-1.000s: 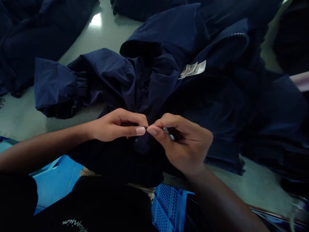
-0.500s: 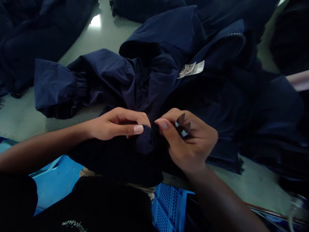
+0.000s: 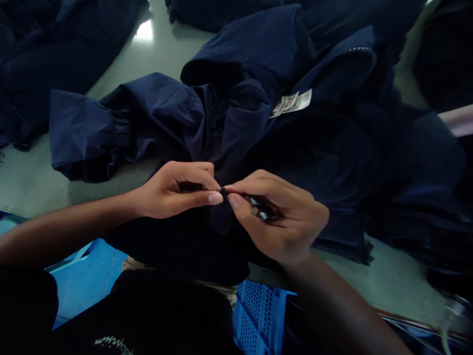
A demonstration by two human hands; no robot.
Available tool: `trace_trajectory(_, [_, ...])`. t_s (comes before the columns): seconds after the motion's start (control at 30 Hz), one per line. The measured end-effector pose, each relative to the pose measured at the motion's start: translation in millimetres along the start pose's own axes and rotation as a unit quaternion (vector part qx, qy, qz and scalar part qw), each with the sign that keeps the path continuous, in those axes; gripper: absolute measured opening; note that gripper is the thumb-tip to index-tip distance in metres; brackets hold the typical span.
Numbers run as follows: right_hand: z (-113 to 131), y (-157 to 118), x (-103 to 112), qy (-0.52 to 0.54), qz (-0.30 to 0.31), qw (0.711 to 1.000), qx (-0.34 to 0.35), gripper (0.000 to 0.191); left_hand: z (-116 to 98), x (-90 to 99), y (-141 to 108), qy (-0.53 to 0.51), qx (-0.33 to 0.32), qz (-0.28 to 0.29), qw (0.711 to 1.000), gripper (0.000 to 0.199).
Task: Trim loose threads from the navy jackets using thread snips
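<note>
Left hand (image 3: pixel 173 192) pinching a small dark tip (image 3: pixel 222 190), right hand (image 3: pixel 281 217) closed around a small metal tool (image 3: pixel 260 212), both over a navy jacket (image 3: pixel 229 123), white tag (image 3: pixel 290 103) on the jacket above them, blue crate (image 3: pixel 254 315) below the jacket, more jackets (image 3: pixel 55 49) beside it on the pale floor (image 3: pixel 166 54)

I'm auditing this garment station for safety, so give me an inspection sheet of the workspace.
Surface: pale green glossy surface, partly covered by garments.
Job's things: navy jacket with a white printed label; small dark tip at its front.
Clutter: other navy garments heaped around the jacket.
Grips: left hand pinches the small dark tip; right hand holds a small metal piece, too small to name.
Cables: nothing clearly seen.
Surroundings: blue perforated plastic crate below the hands.
</note>
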State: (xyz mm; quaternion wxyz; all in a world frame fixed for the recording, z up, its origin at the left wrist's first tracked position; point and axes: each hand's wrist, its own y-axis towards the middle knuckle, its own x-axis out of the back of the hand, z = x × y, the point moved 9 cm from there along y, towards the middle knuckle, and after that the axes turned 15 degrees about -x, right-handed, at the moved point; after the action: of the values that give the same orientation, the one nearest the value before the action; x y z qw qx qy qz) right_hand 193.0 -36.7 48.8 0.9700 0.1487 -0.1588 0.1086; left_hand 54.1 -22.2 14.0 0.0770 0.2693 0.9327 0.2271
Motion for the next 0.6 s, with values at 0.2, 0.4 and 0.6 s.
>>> trace_trajectory(0.2, [-1,-1,-2,-0.023,-0.003,0.999,0.023,0.019,-5,-1.3,0,0.066,-0.032,0.009,0.997,0.017])
trace_trajectory(0.4, [-10,2,2,-0.008,-0.017,0.999,-0.042,0.017,-3,-6.7,0,0.075,-0.030,0.038,0.996,0.011])
trace_trajectory(0.6, [-18,5,7,0.034,-0.025,0.994,-0.103,0.018,-3,-6.7,0,0.016,-0.033,0.034,0.999,0.009])
